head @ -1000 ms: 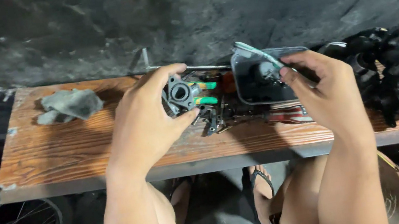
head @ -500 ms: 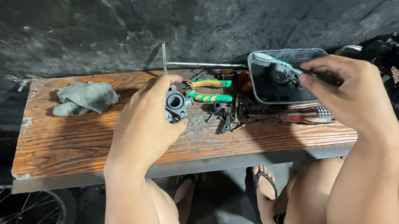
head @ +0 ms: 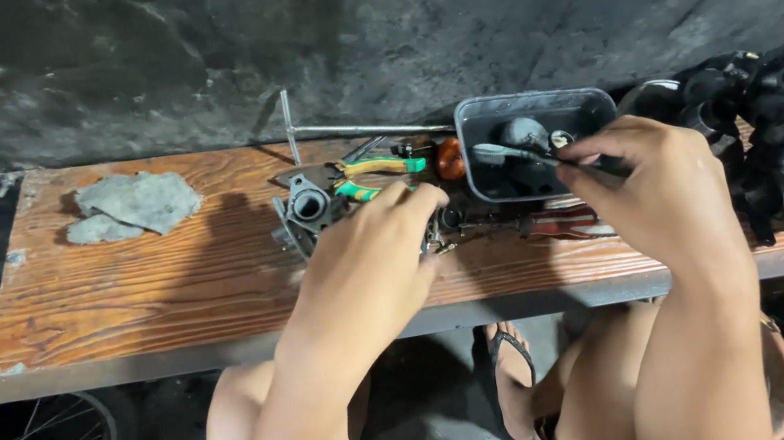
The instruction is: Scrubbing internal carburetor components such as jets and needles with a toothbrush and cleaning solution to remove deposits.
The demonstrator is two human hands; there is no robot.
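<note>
Fingers of the left hand point(head: 368, 264) curl over a grey metal carburetor body point(head: 308, 211) lying on the wooden table point(head: 120, 296), though whether they truly clasp it is hard to tell. Right hand point(head: 660, 185) pinches a slim tool point(head: 515, 153) over the black tray point(head: 479, 153); steadying the casting flat, clear of the pliers point(head: 375, 167), suits fine picking.

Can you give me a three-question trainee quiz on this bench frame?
1. True or false: the grey rag lies inside the black tray.
2. What does the right hand hold? A) a thin metal tool B) a hammer C) the rag
3. Which hand reaches toward the grey metal part?

Key: 1 false, it lies on the wooden bench; 2 A; 3 the left hand.
</note>
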